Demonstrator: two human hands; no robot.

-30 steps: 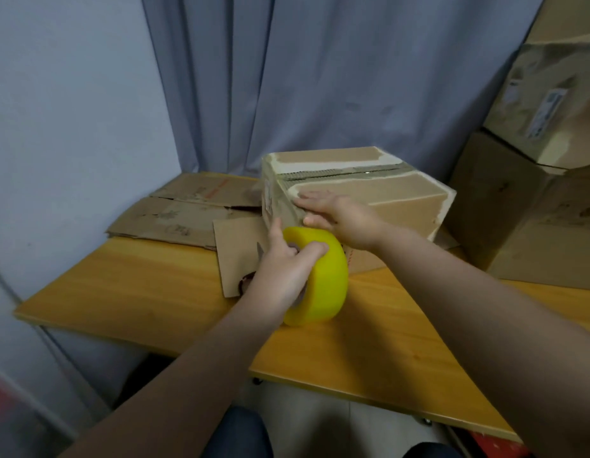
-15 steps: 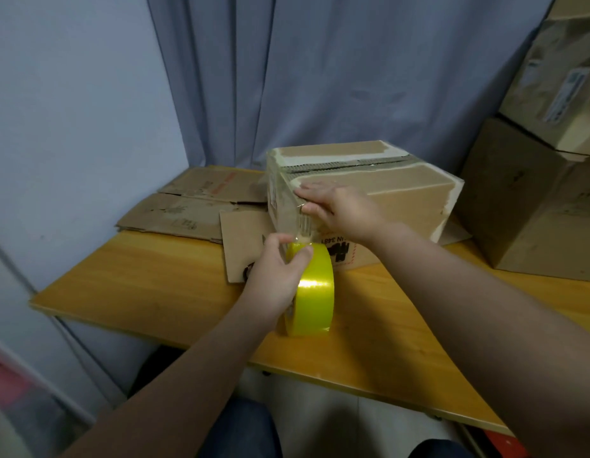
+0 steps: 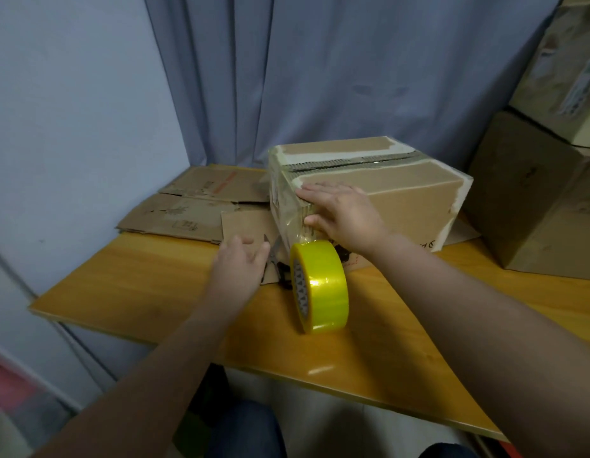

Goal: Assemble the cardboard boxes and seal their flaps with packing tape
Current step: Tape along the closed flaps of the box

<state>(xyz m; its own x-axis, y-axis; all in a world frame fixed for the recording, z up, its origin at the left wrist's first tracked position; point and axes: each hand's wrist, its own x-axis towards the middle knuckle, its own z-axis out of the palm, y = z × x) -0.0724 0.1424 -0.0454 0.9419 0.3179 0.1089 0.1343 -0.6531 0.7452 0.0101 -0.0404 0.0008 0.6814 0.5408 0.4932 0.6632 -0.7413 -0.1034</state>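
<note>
Centrally, the cardboard box [image 3: 402,193] sits closed on the wooden table [image 3: 138,285], its top flaps meeting along a seam that shows a ragged corrugated edge and pale strips of old torn tape. From my remote station I see the right hand [image 3: 340,209] laid flat across the box's near-left top corner: fingers straight and together on the top panel, thumb down on the front face, nothing gripped. Glossy clear tape covers the corner edge below that hand and reaches down toward the yellow tape roll [image 3: 320,285], which stands on its edge on the table just in front of the box, untouched by either hand. The left hand [image 3: 237,262] is to the left of the roll, over a flat cardboard sheet [image 3: 244,226], fingers loosely spread and holding nothing. Scissors [image 3: 274,254] lie between that hand and the roll, blades pointing away from me; whether the fingertips touch them I cannot tell. Flattened cartons [image 3: 188,213] lie at the table's far left, against a blue curtain [image 3: 320,77]. Larger stacked boxes [image 3: 534,200] stand at the right.
</note>
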